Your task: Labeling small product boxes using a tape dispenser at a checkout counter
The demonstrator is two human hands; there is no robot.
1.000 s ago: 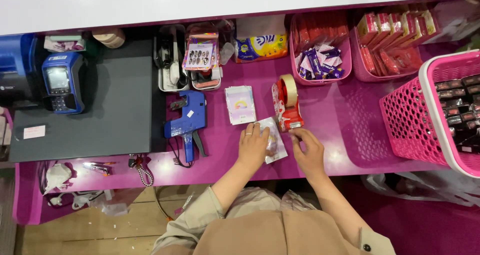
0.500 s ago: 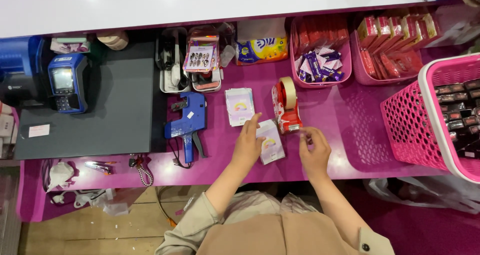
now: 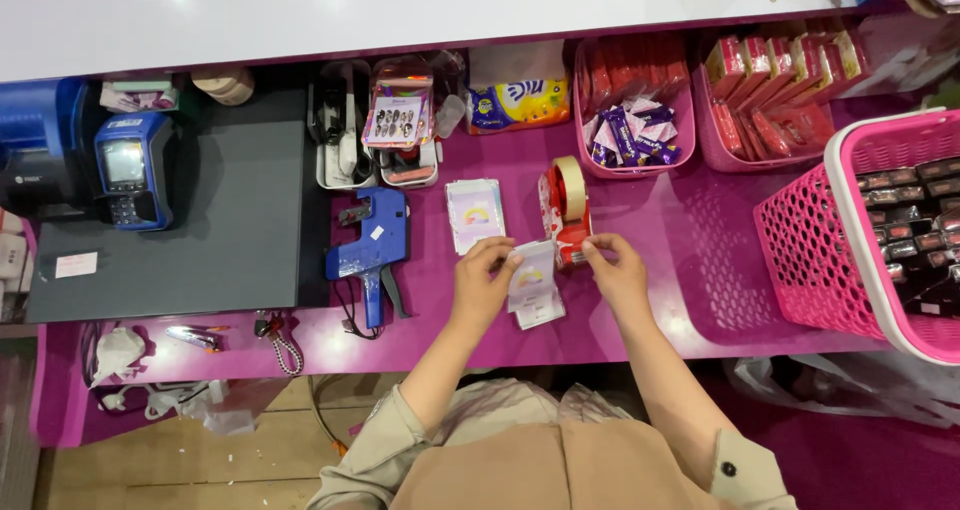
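My left hand pinches the upper left of a small clear packet with a pastel card, held just above the purple counter. My right hand is at the packet's upper right, fingers pinched next to the red tape dispenser; whether it holds a strip of tape is too small to tell. A second similar packet lies flat beyond my left hand.
A blue price-label gun lies left of my hands. A pink mesh basket of dark boxes stands at right. Pink trays of candy and red packs line the back. A card terminal sits on a dark mat.
Both hands have moved up from the counter's front edge toward the tape dispenser, lifting the packet; my right hand went from beside the packet to its top corner.
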